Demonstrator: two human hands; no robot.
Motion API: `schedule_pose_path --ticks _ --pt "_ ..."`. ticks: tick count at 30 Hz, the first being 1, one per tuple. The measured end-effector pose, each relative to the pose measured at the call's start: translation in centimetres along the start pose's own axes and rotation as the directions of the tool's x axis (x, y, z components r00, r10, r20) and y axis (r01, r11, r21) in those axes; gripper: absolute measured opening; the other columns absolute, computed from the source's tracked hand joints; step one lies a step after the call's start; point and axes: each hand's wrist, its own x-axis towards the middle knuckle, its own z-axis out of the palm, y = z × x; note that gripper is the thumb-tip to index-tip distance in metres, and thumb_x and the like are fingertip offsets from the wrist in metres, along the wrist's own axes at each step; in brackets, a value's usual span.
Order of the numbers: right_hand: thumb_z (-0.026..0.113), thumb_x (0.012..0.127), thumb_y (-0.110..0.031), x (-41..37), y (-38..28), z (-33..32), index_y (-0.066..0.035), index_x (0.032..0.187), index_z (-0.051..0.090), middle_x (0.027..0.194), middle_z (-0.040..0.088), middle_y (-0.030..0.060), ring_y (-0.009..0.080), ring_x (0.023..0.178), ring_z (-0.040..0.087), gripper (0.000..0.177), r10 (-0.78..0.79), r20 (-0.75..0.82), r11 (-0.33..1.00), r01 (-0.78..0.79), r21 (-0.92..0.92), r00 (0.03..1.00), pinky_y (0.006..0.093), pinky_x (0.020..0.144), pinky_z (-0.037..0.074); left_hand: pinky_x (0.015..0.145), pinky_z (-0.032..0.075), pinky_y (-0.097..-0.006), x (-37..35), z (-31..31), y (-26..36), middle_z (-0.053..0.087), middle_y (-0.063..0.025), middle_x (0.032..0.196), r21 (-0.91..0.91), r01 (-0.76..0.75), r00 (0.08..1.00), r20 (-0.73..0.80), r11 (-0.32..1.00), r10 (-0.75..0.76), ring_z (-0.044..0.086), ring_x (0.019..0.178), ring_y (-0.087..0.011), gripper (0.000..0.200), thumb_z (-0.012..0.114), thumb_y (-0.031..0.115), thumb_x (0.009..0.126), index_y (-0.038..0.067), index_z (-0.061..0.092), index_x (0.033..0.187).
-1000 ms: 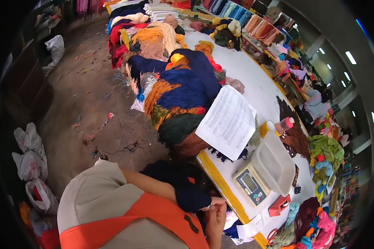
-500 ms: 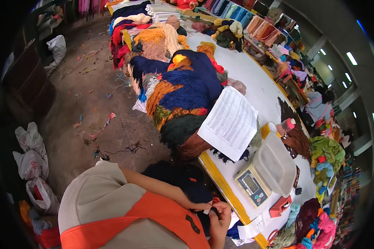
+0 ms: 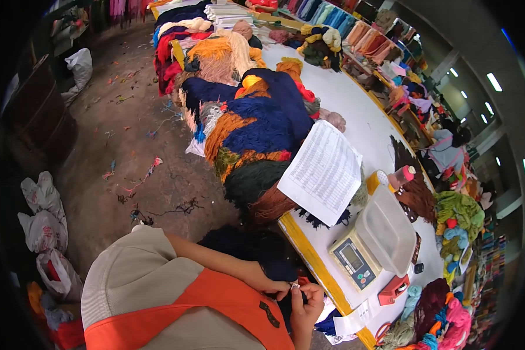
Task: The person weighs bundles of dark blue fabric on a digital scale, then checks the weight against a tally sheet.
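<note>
Close to the body, at the table's yellow edge, my left hand (image 3: 280,288) and my right hand (image 3: 307,300) meet at the fingertips. Between them is a small white tag (image 3: 296,286), pinched by the fingers. Dark navy yarn (image 3: 248,248) hangs beside and beneath my left forearm. On the table to the right of my hands stands a digital scale (image 3: 356,259) with an empty clear tray (image 3: 385,230). A printed sheet (image 3: 322,172) lies on the yarn behind it.
Piled skeins (image 3: 268,119) cover the table's left side. A red tape dispenser (image 3: 394,290), scissors (image 3: 382,333) and a yarn cone (image 3: 401,177) are near the scale. White sacks (image 3: 46,230) stand on the floor at left. A person (image 3: 446,153) is at the far right.
My hands have shifted slightly and my right fingers have turned around the white tag. The navy yarn by my left forearm hangs a little differently.
</note>
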Motion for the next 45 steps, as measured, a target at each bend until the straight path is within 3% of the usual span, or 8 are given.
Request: schedule_pose_path --ticks 6,18,23,29,35,37,40,45 --pt "0.065 0.09 0.006 0.2 -0.1 0.6 -0.002 0.104 0.05 0.079 0.067 0.0051 0.0058 0.066 0.06 0.022 -0.005 0.002 0.995 0.005 0.1 1.0 0.0183 0.061 0.045 0.065 0.051 -0.0298 0.1 0.2 0.3 0.069 -0.0049 0.075 0.248 -0.296 0.923 -0.174 0.922 0.343 0.064 0.066 -0.0183 0.033 0.049 0.03 0.104 0.003 0.065 0.092" --pt "0.074 0.081 0.006 -0.2 -1.1 -3.4 -0.002 0.109 0.062 0.086 0.065 0.0 0.0068 0.076 0.059 0.031 0.069 -0.039 0.988 -0.074 -0.133 0.997 0.0206 0.072 0.046 0.075 0.048 -0.0351 -0.9 -2.7 1.3 0.065 -0.0105 0.085 0.562 -0.107 0.895 -0.305 0.82 0.326 0.063 0.082 -0.0248 0.024 0.057 0.025 0.1 0.004 0.063 0.089" --pt "0.072 0.079 0.005 -2.9 -2.9 -11.8 -0.002 0.098 0.067 0.087 0.06 -0.0037 0.0068 0.077 0.053 0.021 0.188 -0.117 0.965 -0.205 -0.165 0.975 0.0214 0.072 0.045 0.047 0.03 -0.0179 -5.8 -8.2 6.3 0.052 0.0018 0.069 -0.422 -0.049 0.854 -0.487 0.905 -0.181 0.043 0.056 -0.0026 0.03 0.061 0.032 0.098 0.005 0.068 0.108" --pt "0.079 0.086 -0.017 -8.4 -1.7 -19.6 -0.001 0.098 0.068 0.082 0.059 -0.0071 0.0042 0.076 0.05 0.023 0.227 -0.215 0.928 -0.278 -0.248 0.95 0.0204 0.07 0.042 0.037 0.019 -0.0197 -13.2 -13.1 9.7 0.048 -0.0035 0.054 -0.367 -0.048 0.956 -0.285 0.929 -0.063 0.034 0.04 -0.0023 0.055 0.062 0.038 0.096 -0.014 0.061 0.114" --pt "0.07 0.092 -0.014 -11.3 -0.8 -20.9 -0.003 0.085 0.064 0.073 0.049 -0.0097 0.0031 0.067 0.042 0.014 0.467 -0.332 0.798 -0.552 -0.241 0.82 0.0205 0.061 0.034 0.04 0.022 -0.0157 -20.0 -18.8 8.6 0.06 -0.0013 0.076 -0.287 0.014 0.742 -0.639 0.958 -0.203 0.046 0.055 -0.0011 0.043 0.055 0.034 0.102 -0.002 0.057 0.125" --pt "0.066 0.09 -0.009 -12.5 1.5 -21.1 -0.003 0.085 0.065 0.068 0.052 -0.0058 0.0049 0.064 0.045 0.008 0.576 -0.292 0.666 -0.646 -0.374 0.763 0.0247 0.059 0.037 0.045 0.026 -0.0157 -17.4 -16.5 9.0 0.07 -0.0036 0.095 -0.113 0.309 0.364 -0.903 0.944 -0.227 0.06 0.073 -0.002 0.041 0.058 0.033 0.1 0.001 0.06 0.126" --pt "0.076 0.082 -0.016 -13.2 4.4 -18.7 -0.002 0.102 0.068 0.09 0.067 0.014 0.0294 0.074 0.064 0.026 0.376 -0.061 0.513 -0.263 -0.817 0.924 0.0394 0.07 0.049 0.049 0.03 -0.0175 -18.4 -17.5 5.4 0.073 -0.0033 0.098 0.0 0.496 0.392 -0.892 0.868 -0.224 0.065 0.079 -0.0054 0.035 0.061 0.03 0.098 0.002 0.064 0.119" --pt "0.079 0.079 -0.01 -3.7 1.2 -10.1 -0.003 0.106 0.065 0.106 0.067 0.013 0.0291 0.093 0.067 0.032 0.024 0.107 0.717 0.058 -0.695 0.994 0.0386 0.078 0.053 0.044 0.023 -0.023 -11.1 -11.0 4.3 0.052 0.0014 0.062 0.077 0.007 0.674 -0.737 0.997 0.052 0.036 0.047 -0.0047 0.039 0.068 0.037 0.091 0.0 0.065 0.102"
